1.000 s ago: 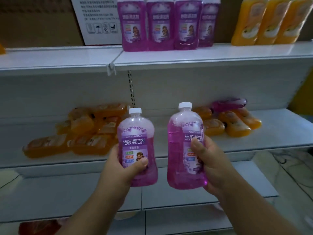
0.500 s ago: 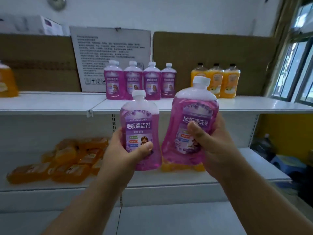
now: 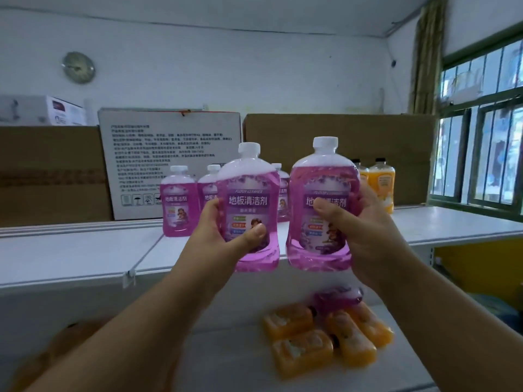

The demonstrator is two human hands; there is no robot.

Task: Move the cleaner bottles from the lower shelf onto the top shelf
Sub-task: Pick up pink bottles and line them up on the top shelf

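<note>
My left hand [image 3: 223,236] grips a purple floor cleaner bottle [image 3: 249,193] with a white cap, held upright above the front edge of the white top shelf [image 3: 85,250]. My right hand [image 3: 365,236] holds a second purple cleaner bottle [image 3: 322,182], also upright, just to its right. Behind them several purple bottles [image 3: 178,202] stand in a row on the top shelf. On the lower shelf [image 3: 226,363] one purple bottle [image 3: 336,298] lies on its side among orange bottles [image 3: 302,352].
Orange bottles [image 3: 380,185] stand on the top shelf at the right. Cardboard boxes [image 3: 51,171] and a white printed box [image 3: 169,154] line the back of the shelf. A green-framed window [image 3: 481,137] is at the right. More orange bottles lie blurred at lower left.
Both hands have raised their bottles from lower-shelf height up to the top shelf level. The view has tilted upward with them.
</note>
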